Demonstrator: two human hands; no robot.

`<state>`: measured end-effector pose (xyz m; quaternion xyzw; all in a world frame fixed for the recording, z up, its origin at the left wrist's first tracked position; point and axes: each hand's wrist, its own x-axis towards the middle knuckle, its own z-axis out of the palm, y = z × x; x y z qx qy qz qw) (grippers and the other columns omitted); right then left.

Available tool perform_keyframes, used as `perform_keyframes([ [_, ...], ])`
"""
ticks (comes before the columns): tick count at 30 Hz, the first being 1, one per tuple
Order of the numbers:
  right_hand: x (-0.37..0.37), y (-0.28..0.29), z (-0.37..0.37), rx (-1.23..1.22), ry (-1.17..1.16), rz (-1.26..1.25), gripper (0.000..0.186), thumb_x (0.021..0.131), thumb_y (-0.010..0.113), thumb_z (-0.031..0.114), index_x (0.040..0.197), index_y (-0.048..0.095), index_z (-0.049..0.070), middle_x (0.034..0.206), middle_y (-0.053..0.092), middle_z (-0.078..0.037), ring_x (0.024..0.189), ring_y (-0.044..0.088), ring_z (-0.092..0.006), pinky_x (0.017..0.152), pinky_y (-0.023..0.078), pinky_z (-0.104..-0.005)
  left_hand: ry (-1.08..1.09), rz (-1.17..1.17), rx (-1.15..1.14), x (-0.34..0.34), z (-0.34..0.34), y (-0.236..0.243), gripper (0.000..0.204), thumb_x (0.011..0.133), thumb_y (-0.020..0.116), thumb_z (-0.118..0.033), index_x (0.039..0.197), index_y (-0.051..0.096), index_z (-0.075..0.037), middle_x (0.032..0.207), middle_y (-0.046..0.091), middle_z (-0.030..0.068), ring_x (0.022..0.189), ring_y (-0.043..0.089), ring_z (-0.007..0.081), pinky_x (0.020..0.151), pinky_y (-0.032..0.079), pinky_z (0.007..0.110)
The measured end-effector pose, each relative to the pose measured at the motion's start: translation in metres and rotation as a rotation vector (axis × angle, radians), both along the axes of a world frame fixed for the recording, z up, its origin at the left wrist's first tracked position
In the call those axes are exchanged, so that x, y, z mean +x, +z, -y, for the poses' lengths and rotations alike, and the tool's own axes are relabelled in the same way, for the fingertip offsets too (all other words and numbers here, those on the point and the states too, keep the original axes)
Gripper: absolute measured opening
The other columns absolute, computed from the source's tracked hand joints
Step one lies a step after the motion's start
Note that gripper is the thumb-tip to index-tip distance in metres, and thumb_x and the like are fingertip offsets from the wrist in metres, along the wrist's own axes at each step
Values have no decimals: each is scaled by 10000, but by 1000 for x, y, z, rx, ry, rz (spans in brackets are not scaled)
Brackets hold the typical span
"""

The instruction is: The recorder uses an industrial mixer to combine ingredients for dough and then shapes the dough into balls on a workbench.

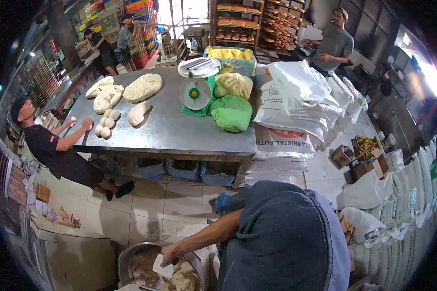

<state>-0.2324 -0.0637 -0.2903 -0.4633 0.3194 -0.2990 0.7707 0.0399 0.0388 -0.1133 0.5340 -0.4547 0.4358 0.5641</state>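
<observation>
Neither of my hands is in view. Just below me a person in a blue-grey shirt (286, 237) bends forward with their back to the camera. Their bare forearm reaches left and down, and their hand (172, 252) holds a flat white scraper (162, 266) inside a round metal bowl (126, 259) on the floor. The bowl holds pale lumps of dough (187, 279).
A steel table (179, 131) carries flat dough pieces (142, 87), small dough balls (107, 123), a green scale (196, 92) and green and yellow dough lumps. A person in black (48, 145) works at its left end. White sacks (296, 106) are stacked on the right, bread racks (238, 22) stand behind, and other people stand at the back.
</observation>
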Motion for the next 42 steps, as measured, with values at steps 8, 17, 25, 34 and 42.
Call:
perform_keyframes([
  [8,-8,3,-5,83,89,-35,355,784,720,283,831,554,-27,751,584,-141,911,632,-304,921,477,-463,54,-5,33,1,-23,7,463,947,434,-381,1113,459,51,1022,508,175,944,492,297,848,373,408],
  [17,6,-10,-11,70,56,9,333,769,745,303,701,602,10,662,604,-57,609,571,-157,554,416,-335,96,-24,50,-13,-40,21,444,951,436,-362,1112,459,51,1022,507,175,943,492,297,849,373,408],
  [25,7,51,-13,185,173,-327,372,762,741,344,624,606,26,595,561,-11,533,448,-141,514,379,-332,176,-115,45,-20,-59,33,373,966,415,-294,1101,455,52,1024,503,171,942,493,290,854,370,411],
  [34,5,39,-11,92,205,-309,408,765,724,421,680,647,30,578,518,5,525,411,-122,505,345,-347,-242,351,31,46,-56,1,639,858,536,-518,1144,464,48,1040,504,161,948,484,273,864,352,408],
  [42,-14,48,4,-257,496,-379,330,805,696,351,929,679,46,635,560,-82,544,438,-179,533,366,-380,-3,86,-43,-29,-35,45,436,942,445,-420,981,535,5,948,518,148,889,504,280,817,377,409],
])
